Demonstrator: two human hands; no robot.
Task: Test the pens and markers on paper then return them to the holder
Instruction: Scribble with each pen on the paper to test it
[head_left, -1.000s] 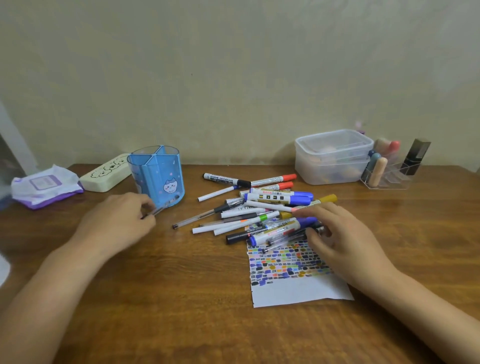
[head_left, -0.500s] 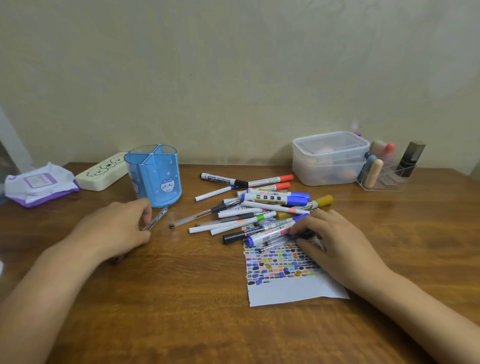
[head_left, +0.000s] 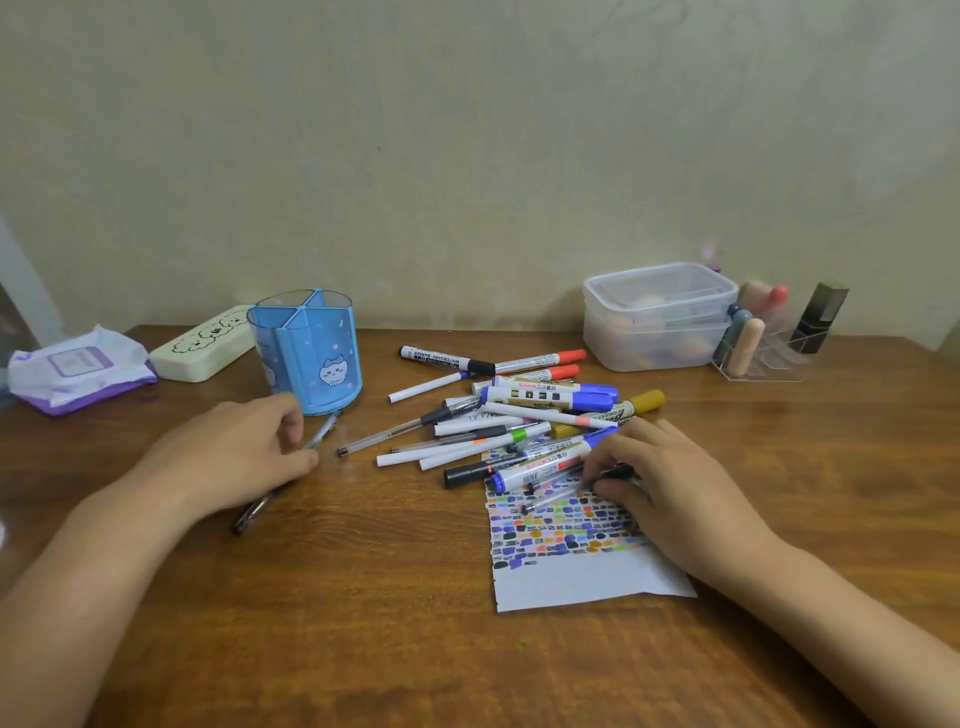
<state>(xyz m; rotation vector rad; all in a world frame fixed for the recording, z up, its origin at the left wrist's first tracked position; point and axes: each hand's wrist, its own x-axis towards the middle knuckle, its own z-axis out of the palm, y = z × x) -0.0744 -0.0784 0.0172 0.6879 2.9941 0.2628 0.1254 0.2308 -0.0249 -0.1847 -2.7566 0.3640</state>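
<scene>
The left hand (head_left: 244, 457) lies palm down on the wooden table (head_left: 363, 623), forearm entering from the near left corner. Its fingers are curled over a clear pen (head_left: 291, 467) that runs slantwise beneath it, one end showing toward the near edge, the other just beside the foot of the blue holder (head_left: 306, 353). The holder stands upright toward the far left part of the table, its compartments open at the top.

The right hand (head_left: 670, 483) rests palm down on the sheet of paper (head_left: 571, 577), forearm entering from the near right corner. Its fingertips (head_left: 597, 467) pinch a dark-ended clear pen (head_left: 571, 486) at the near side of the pile of pens and markers (head_left: 519, 415). The pile lies at mid-table, its near members overlapping the far edge of the paper. The paper's far part is covered with coloured test marks; its near strip is blank.

Along the far edge: a wipes packet (head_left: 78, 369), a cream case (head_left: 202, 345), a lidded clear box (head_left: 657, 317), a clear organiser (head_left: 769, 353).
</scene>
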